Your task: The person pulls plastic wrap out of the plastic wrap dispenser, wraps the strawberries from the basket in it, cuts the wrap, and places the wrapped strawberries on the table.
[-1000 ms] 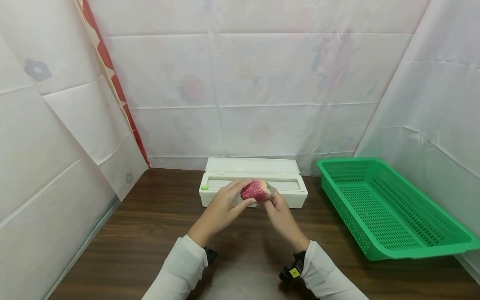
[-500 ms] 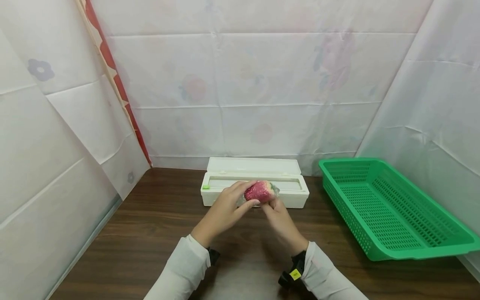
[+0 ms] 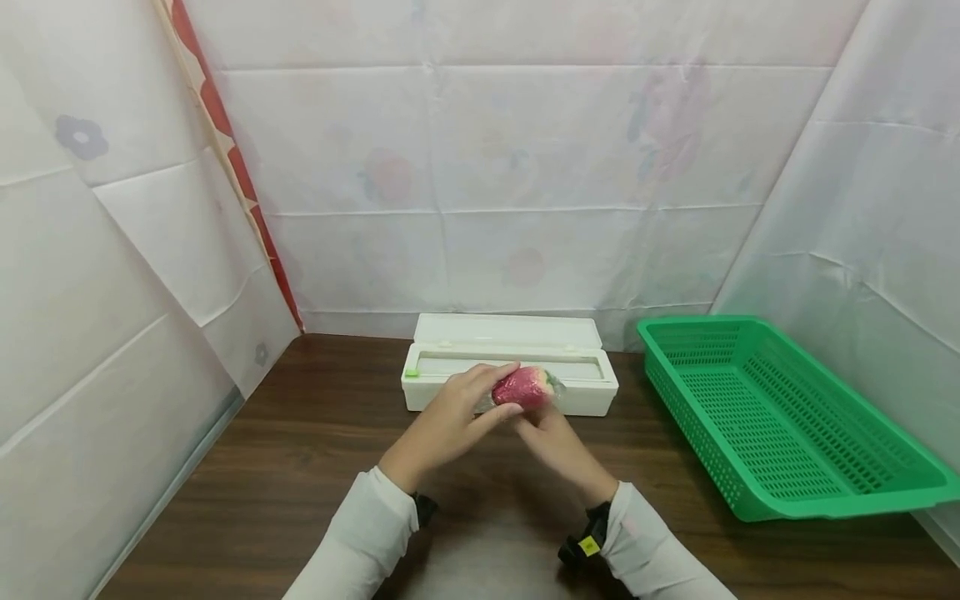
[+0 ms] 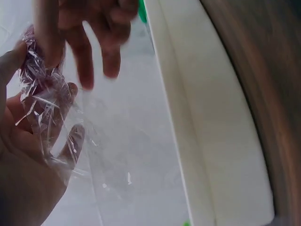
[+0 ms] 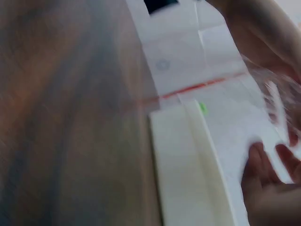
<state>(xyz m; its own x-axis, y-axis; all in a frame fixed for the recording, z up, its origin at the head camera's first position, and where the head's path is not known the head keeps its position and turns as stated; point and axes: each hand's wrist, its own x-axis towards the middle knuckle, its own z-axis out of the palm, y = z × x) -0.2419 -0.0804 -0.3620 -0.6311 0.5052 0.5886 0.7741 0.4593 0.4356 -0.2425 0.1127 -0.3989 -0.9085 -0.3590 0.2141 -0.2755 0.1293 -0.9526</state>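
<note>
A red fruit [image 3: 522,388] with a pale and green end is wrapped in clear cling film [image 4: 47,106]. My left hand [image 3: 450,417] holds it from the left between thumb and fingers, above the table. Crumpled film hangs over the left palm in the left wrist view. My right hand [image 3: 562,450] is at the fruit's lower right side, its fingertips partly hidden beneath it in the head view. In the left wrist view, one finger of the right hand [image 4: 96,23] presses on the wrapped fruit while its other fingers extend loosely, slightly blurred.
Behind the hands stands a white cling film dispenser [image 3: 592,400] with its lid [image 3: 506,332] raised and a green slider [image 3: 412,374] at its left. A green plastic basket [image 3: 757,433] stands to the right on the dark wooden table [image 3: 300,467]. White sheeting [image 3: 480,167] encloses the table.
The wrapped fruit has shifted slightly right and down in the left hand. My right hand has moved from the fruit's right end to beneath it, a little leftward.
</note>
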